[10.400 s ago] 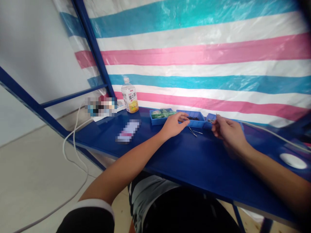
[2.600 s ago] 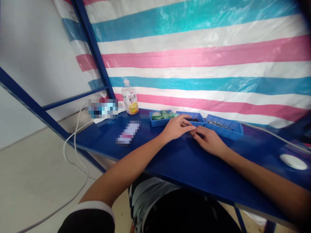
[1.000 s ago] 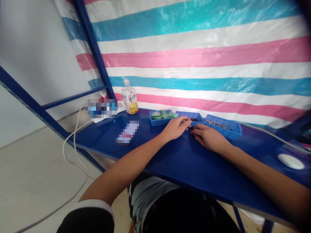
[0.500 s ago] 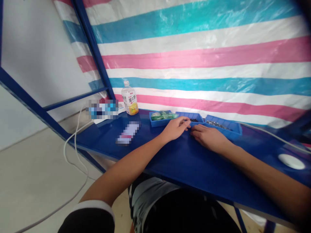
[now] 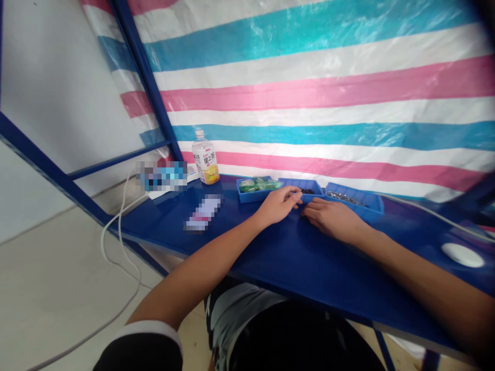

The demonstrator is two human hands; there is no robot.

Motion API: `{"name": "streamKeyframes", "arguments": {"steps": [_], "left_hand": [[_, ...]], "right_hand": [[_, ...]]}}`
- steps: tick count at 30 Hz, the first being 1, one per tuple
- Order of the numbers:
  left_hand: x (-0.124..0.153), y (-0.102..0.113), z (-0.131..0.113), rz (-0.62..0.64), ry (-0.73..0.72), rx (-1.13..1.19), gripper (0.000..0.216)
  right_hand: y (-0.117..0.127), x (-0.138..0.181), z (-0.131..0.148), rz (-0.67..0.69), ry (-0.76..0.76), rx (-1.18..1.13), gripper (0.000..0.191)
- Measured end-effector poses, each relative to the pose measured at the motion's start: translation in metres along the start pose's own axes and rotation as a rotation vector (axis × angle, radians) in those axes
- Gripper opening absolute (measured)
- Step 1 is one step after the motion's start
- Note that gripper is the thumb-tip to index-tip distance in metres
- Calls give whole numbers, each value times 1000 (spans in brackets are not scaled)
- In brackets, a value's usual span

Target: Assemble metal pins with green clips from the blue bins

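My left hand point(image 5: 281, 204) rests at the front of the middle blue tray point(image 5: 316, 197), its fingers bent inward. Small dark pieces point(image 5: 308, 191) lie in that tray, partly hidden by this hand. Just to the right, my right hand point(image 5: 331, 218) is low over the table with its fingers together and curled downward. Both sets of fingertips are close to each other, and anything pinched in them is too small or hidden to make out. The right blue tray point(image 5: 372, 206) holds small silvery metal parts point(image 5: 343, 197). Green packets point(image 5: 261, 184) fill the left blue tray point(image 5: 247, 197).
A drink bottle point(image 5: 204, 158) stands at the back left of the blue table point(image 5: 294, 263). Before it lies a blurred-out phone-like object point(image 5: 204, 212). A white oval object point(image 5: 462, 255) is at the right. White cables point(image 5: 119, 226) hang at the left by the frame point(image 5: 149, 85).
Both hands keep nearly the same pose beside the middle tray. The whole view has shifted very slightly.
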State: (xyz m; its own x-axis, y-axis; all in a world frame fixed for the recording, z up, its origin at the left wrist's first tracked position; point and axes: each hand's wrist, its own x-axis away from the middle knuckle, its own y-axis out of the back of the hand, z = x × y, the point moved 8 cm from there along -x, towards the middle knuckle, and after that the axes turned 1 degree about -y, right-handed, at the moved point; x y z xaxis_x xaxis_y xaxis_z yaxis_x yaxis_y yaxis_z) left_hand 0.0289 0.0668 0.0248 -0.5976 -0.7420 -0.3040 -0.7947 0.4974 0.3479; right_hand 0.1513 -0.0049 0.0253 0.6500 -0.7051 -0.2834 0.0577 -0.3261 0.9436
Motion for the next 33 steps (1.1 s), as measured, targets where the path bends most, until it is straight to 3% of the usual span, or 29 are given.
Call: {"name": "streamKeyframes", "arguments": {"steps": [6, 13, 17, 23, 28, 33], "left_hand": [[1, 2, -3, -2, -6, -21, 40], [-1, 6, 0, -35, -33, -101, 38], [-3, -3, 8, 44, -31, -14, 32], [-4, -8, 16, 91, 9, 106, 21], [-6, -8, 19, 95, 50, 224, 34], [-7, -3, 17, 44, 27, 159, 38]], "right_hand": [[0, 2, -9, -135, -102, -173, 29], [-6, 15, -41, -414, -489, -811, 26], [-11, 18, -42, -475, -552, -1101, 31], [-5, 22, -37, -426, -546, -884, 35], [-1, 22, -35, -418, -540, -693, 26], [6, 19, -28, -414, -479, -586, 20]]}}
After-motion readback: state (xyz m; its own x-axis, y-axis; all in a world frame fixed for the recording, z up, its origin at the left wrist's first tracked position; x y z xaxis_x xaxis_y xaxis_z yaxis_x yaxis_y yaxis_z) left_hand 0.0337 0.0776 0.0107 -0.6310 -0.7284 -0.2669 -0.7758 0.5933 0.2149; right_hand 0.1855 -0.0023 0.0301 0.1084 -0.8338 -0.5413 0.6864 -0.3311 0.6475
